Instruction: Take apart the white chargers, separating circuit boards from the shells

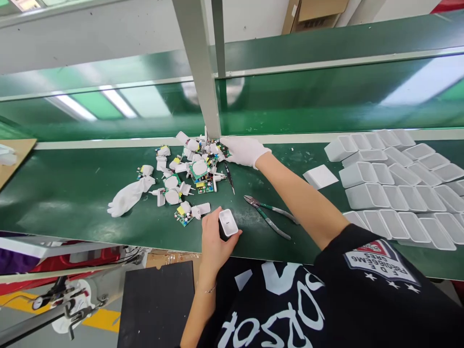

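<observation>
My bare left hand (213, 238) is closed around a white charger housing (228, 223) at the near edge of the green bench (72, 188). My right hand (243, 150), in a white glove, reaches across to the far side of a pile of charger parts (188, 174), fingers lying over white plug pieces and green circuit boards. Whether those fingers grip a piece is hidden. A pair of pliers (268, 215) lies between the two hands, and a dark thin tool (229, 176) lies just below my right hand.
A spare white glove (128, 195) lies left of the pile. Rows of empty white housings (395, 188) fill the right side, with a white square lid (320, 176) beside them. A metal post (201, 72) rises behind the pile. A black box (157, 304) sits below the bench edge.
</observation>
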Motion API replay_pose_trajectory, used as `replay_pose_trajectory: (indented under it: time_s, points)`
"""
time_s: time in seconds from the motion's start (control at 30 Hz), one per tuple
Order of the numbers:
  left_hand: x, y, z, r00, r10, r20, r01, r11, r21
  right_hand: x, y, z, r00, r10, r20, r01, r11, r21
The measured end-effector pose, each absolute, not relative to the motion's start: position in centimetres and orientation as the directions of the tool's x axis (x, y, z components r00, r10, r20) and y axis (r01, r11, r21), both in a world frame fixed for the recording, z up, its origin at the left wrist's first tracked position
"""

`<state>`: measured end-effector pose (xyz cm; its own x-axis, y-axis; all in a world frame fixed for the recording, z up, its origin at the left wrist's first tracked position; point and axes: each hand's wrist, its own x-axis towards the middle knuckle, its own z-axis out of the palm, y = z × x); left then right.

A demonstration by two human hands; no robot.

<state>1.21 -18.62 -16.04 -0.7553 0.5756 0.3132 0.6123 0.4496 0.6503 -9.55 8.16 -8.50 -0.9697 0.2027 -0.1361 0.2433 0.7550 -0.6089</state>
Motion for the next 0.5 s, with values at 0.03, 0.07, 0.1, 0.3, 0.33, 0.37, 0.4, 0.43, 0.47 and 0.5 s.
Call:
replay_pose_trajectory:
  time_s: [0.03,0.07,0.1,0.3,0.33,0.37,0.4,0.43,0.47,0.5]
  points:
    - [1.2,-18.6,-16.0,-0.751,0.581,0.313,0.614,0.441,0.655,-8.8,8.2,-8.6,-0.967,0.221,-0.126,0.248,0.699,-0.671]
    - [1.2,-18.6,-16.0,-0.747,0.587,0.312,0.616,0.431,0.660,-7.7,8.3,-8.7,-0.964,0.240,-0.115,0.245,0.628,-0.739]
    - [1.2,-18.7,-15.9,-0.740,0.596,0.313,0.619,0.421,0.663,-6.4,8.2,-8.6,-0.960,0.258,-0.105,0.235,0.544,-0.806]
    - [1.0,-19.0,-14.5,-0.680,0.698,0.227,0.618,0.378,0.689,3.8,4.8,-8.0,-0.913,0.348,-0.211,0.092,-0.327,-0.941]
    - [1.0,-18.8,-14.0,-0.659,0.720,0.217,0.624,0.364,0.691,5.5,3.9,-8.1,-0.889,0.358,-0.285,0.032,-0.572,-0.820]
    - [1.1,-18.6,-13.5,-0.634,0.742,0.218,0.639,0.342,0.689,7.0,2.9,-8.2,-0.868,0.351,-0.351,-0.019,-0.730,-0.683]
    - [1.1,-18.3,-12.9,-0.605,0.763,0.227,0.658,0.318,0.683,8.3,2.1,-8.3,-0.851,0.336,-0.404,-0.056,-0.822,-0.567]
    - [1.1,-17.9,-12.3,-0.575,0.782,0.240,0.678,0.290,0.675,9.4,1.4,-8.4,-0.840,0.326,-0.434,-0.075,-0.862,-0.501]
    - [1.2,-17.4,-11.8,-0.546,0.797,0.258,0.696,0.260,0.669,10.4,0.9,-8.5,-0.835,0.323,-0.446,-0.085,-0.876,-0.475]
    - [1.3,-16.9,-11.3,-0.520,0.809,0.274,0.710,0.230,0.666,11.2,0.6,-8.5,-0.834,0.328,-0.444,-0.093,-0.876,-0.473]
